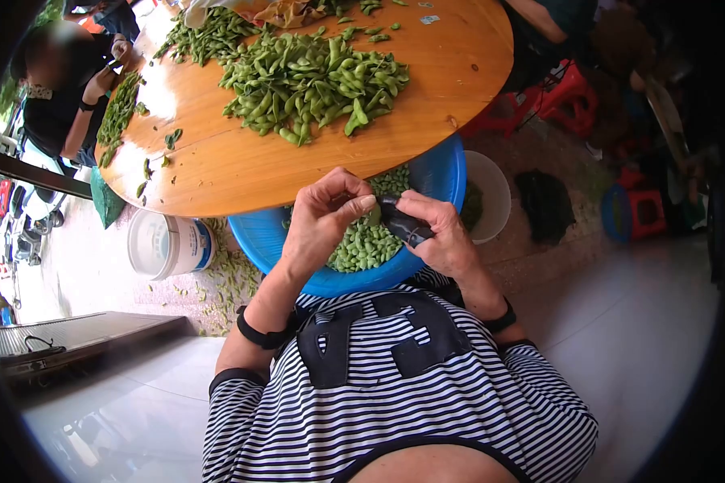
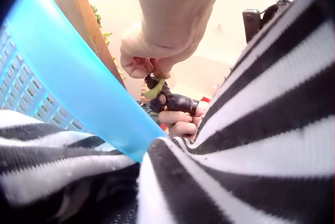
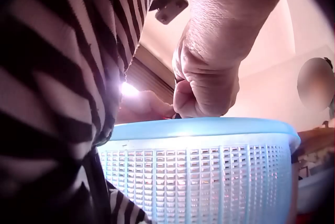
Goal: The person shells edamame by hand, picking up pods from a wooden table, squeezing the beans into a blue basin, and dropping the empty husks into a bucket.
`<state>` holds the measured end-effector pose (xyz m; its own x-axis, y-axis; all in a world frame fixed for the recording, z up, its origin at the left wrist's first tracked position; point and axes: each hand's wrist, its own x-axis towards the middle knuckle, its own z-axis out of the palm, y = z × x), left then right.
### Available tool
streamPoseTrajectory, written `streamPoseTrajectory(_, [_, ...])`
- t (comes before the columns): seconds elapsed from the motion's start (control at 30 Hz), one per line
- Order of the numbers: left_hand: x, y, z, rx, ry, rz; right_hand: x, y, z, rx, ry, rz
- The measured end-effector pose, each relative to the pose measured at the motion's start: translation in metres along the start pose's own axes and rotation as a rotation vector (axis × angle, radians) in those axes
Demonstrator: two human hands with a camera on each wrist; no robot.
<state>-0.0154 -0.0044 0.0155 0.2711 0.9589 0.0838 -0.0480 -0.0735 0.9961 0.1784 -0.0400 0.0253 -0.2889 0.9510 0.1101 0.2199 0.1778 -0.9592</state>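
Over a blue basket [image 1: 246, 233], my left hand [image 1: 318, 213] pinches a green pod [image 2: 154, 90] between thumb and fingertips. The left wrist view shows that left hand [image 2: 159, 43] above the pod, which touches or nearly touches a black object [image 2: 180, 103]. My right hand [image 1: 443, 237] curls round this black object [image 1: 403, 221], close beside the left fingertips. Shelled green beans [image 1: 365, 248] lie in the basket below both hands. In the right wrist view the right hand [image 3: 207, 82] is above the basket rim [image 3: 209, 126], its fingertips largely hidden.
A wooden table [image 1: 234, 177] holds a large heap of pods [image 1: 310, 84] ahead. White buckets [image 1: 149, 241] stand left of the basket and another [image 1: 495, 197] right. Pods litter the floor at left. A person [image 1: 64, 97] sits at the far left; red stools [image 1: 572, 101] stand at right.
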Motion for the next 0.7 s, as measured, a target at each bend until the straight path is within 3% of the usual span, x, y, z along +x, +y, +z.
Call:
streamPoseTrajectory(0.07, [0.002,-0.005,-0.006,-0.402,-0.189,-0.217,-0.002,0.001,-0.003,0.067,-0.083,0.026])
streamPoseTrajectory(0.2, [0.000,-0.009,-0.003,-0.513,-0.225,-0.263,-0.002,-0.005,-0.006,0.144,-0.113,0.055])
streamPoseTrajectory(0.33, [-0.005,0.002,0.013,-0.134,-0.055,-0.101,0.001,-0.006,-0.002,0.024,0.011,0.010])
streamPoseTrajectory(0.4, [-0.006,-0.002,0.010,0.250,-0.024,-0.098,0.002,-0.009,0.000,-0.015,0.038,-0.020])
streamPoseTrajectory(0.43, [-0.005,0.000,0.010,0.256,-0.019,-0.093,0.002,-0.008,0.002,-0.049,0.062,-0.036])
streamPoseTrajectory(0.5, [-0.005,0.001,0.011,0.460,0.033,0.218,0.001,-0.003,0.003,-0.080,0.097,-0.047])
streamPoseTrajectory(0.67, [-0.006,0.002,0.005,0.294,-0.071,0.023,0.002,0.002,0.005,-0.074,0.130,-0.047])
streamPoseTrajectory(0.7, [-0.006,0.007,0.006,0.117,-0.085,-0.100,0.002,0.003,0.007,-0.043,0.145,-0.041])
